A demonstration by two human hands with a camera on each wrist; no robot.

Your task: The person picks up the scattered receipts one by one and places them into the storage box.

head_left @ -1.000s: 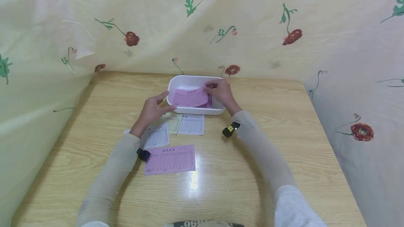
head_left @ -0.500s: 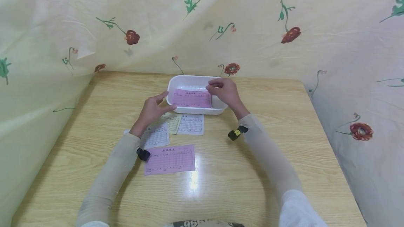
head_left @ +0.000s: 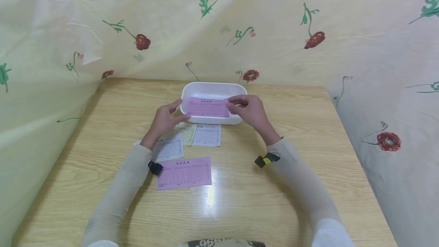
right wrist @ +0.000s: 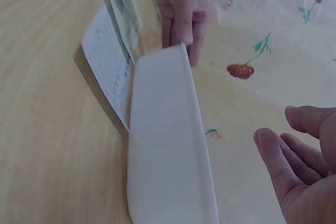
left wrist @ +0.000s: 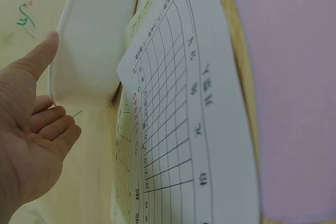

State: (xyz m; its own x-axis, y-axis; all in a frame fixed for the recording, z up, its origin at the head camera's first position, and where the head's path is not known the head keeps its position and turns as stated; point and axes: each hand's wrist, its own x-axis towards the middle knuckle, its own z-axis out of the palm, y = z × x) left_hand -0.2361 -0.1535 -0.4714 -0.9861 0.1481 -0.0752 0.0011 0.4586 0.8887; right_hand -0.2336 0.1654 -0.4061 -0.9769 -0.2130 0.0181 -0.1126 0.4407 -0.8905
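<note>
A white plastic tray [head_left: 219, 120] stands at the back middle of the table, a pink printed slip [head_left: 207, 108] lying inside it. My left hand [head_left: 165, 121] holds the tray's left end, thumb at the front rim and fingers at the side. The left wrist view shows that thumb [left wrist: 44, 53] against the tray wall, the other fingers loosely bent. My right hand [head_left: 252, 111] hovers over the tray's right end, fingertips by the slip's right edge. In the right wrist view its thumb and fingers [right wrist: 273, 156] are apart with nothing between them.
In front of the tray lie a white slip [head_left: 207, 135], a yellowish slip [head_left: 188, 134] and another white slip [head_left: 170, 148]. Nearer is a larger pink slip [head_left: 185, 174]. A flowered cloth [head_left: 277, 60] hangs behind and beside the wooden table [head_left: 260, 209].
My right hand lowered the lifted pink slip flat into the tray and let go. It has since moved right and toward me. My left hand stays at the tray's left end.
</note>
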